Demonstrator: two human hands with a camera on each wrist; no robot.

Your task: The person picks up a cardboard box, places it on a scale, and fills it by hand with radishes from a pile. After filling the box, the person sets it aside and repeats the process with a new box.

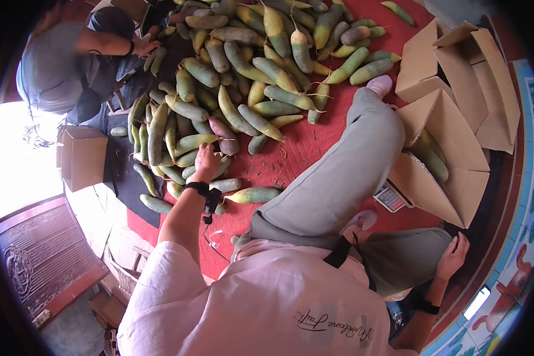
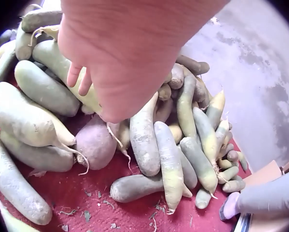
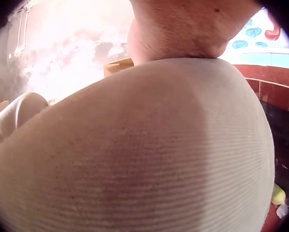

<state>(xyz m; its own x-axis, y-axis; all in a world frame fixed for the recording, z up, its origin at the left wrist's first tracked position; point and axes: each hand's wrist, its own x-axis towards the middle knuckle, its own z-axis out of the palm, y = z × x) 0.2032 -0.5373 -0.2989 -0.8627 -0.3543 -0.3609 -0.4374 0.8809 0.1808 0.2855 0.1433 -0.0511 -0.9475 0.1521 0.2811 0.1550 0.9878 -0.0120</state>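
In the head view my left hand (image 1: 206, 164) reaches down into a heap of green radishes, its fingertips right at the end of a pale green radish (image 1: 191, 142). A purplish-red radish (image 1: 224, 137) lies just beyond it. From the left wrist camera, the back of the hand (image 2: 122, 58) covers part of the heap; two fingertips point down over a yellow-green radish (image 2: 89, 99), and the other fingers are hidden. My right hand (image 1: 454, 256) rests on my right knee, holding nothing; the right wrist view shows its wrist above the trouser leg (image 3: 149, 145).
An open cardboard box (image 1: 466, 184) with green radishes inside stands at the right, another box (image 1: 486, 89) behind it. A scale display (image 1: 390, 199) shows beside the near box. Across the heap, another person's hand (image 1: 145, 45) is near radishes. Red cloth (image 1: 302, 148) covers the floor.
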